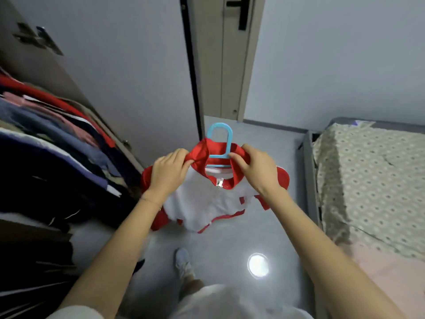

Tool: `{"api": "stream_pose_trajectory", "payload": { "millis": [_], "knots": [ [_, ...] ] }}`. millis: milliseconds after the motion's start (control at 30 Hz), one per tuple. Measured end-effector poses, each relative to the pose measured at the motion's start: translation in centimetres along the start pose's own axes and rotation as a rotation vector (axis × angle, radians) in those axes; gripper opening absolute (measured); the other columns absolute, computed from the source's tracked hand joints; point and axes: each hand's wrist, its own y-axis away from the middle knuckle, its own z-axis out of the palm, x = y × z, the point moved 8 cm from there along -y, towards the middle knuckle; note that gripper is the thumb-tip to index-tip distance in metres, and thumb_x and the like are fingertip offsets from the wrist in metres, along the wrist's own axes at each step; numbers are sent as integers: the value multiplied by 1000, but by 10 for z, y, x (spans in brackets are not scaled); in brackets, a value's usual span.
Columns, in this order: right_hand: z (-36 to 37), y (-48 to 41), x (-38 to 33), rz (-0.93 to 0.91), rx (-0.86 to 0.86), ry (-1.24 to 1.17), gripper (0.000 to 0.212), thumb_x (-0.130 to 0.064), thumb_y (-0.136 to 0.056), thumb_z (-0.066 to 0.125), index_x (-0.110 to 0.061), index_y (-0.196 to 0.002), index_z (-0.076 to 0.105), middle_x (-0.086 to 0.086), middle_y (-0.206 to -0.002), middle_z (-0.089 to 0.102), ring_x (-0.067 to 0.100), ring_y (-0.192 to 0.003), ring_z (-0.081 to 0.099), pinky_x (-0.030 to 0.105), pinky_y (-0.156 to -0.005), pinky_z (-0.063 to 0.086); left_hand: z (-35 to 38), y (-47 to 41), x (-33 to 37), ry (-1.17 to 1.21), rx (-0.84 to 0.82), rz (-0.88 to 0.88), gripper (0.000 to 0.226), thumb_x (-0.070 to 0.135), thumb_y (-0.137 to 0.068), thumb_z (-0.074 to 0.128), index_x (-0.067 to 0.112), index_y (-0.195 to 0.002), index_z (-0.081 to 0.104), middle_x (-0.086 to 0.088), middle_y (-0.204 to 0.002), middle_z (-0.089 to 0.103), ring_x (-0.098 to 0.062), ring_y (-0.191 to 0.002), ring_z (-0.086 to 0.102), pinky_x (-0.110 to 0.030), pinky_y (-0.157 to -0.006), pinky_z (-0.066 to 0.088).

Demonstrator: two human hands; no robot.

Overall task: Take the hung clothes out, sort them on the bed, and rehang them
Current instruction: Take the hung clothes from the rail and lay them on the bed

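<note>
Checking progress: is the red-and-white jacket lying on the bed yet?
No, the left hand and right hand hold the jacket, on its hanger, in the air beside the bed.

The room is evenly lit but rather dim and cool grey, and one round white glare spot [258, 265] lies on the glossy floor [220, 240], well below the door [232, 65]. Left of the door, the hanging clothes [46, 146] are dark and smeared by blur. The door frame bends from wide-angle distortion, and the whole picture is slightly soft.
</note>
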Motion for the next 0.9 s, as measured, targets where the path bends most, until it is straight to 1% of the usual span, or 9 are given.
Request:
{"api": "stream_pose_trajectory", "payload": {
  "millis": [100,200,267,367,467,567,667,767,900],
  "knots": [
    [-50,26,46,65,53,97,44,-61,-89,55,-18,-81,52,-3,-71,58,22,-66,52,35,-56,39,26,-17,62,102,-26,41,32,36,-95,45,9,-85,59,-6,-68,63,-31,-57,63,-31,-45,43],
    [-101,56,96,195,124,109,44,-57,-87,62,-20,-70,45,-4,-64,51,20,-64,47,35,-56,33,53,-41,127,197,-77,104,36,39,-96,44,9,-86,59,-5,-68,64,-31,-55,62,-30,-45,42],
    [-133,79,132,304,178,83,46,-54,-86,64,-21,-65,42,-6,-61,49,20,-61,48,35,-55,34,69,-60,172,269,-114,167,39,44,-96,42,9,-88,60,-5,-71,65,-31,-58,64,-31,-46,44],
    [-179,116,182,459,257,49,43,-55,-84,67,-18,-66,52,-5,-59,53,16,-57,49,33,-54,35,82,-93,243,388,-152,277,43,50,-95,42,12,-91,61,-3,-77,69,-31,-63,66,-34,-50,50],
    [-227,156,222,598,338,27,41,-53,-83,69,-27,-60,47,-9,-54,50,8,-52,46,28,-52,30,87,-125,320,506,-143,386,44,54,-91,46,13,-90,64,-2,-78,71,-32,-67,68,-36,-54,51],
    [-269,207,265,793,453,66,47,-62,-81,65,-20,-63,56,-5,-54,54,13,-55,51,31,-52,32,96,-146,397,615,-186,469,46,59,-87,47,16,-90,66,0,-82,72,-32,-75,70,-38,-59,52],
    [-298,268,302,1026,578,146,63,-78,-76,56,-16,-64,58,-2,-56,58,19,-60,57,32,-53,33,112,-155,469,716,-266,536,40,59,-85,57,20,-90,67,4,-86,73,-26,-84,71,-37,-66,53],
    [-317,324,324,1213,673,206,67,-79,-75,56,-15,-56,49,-2,-52,53,22,-59,53,32,-51,28,136,-150,548,825,-414,628,29,49,-84,71,21,-89,69,6,-88,73,-21,-88,69,-36,-73,53],
    [-336,382,337,1421,773,293,72,-81,-72,56,-13,-55,46,0,-51,52,21,-55,52,31,-47,24,163,-133,643,947,-617,764,32,54,-79,67,23,-86,70,8,-83,71,-15,-82,66,-35,-73,51]
  ]
}}
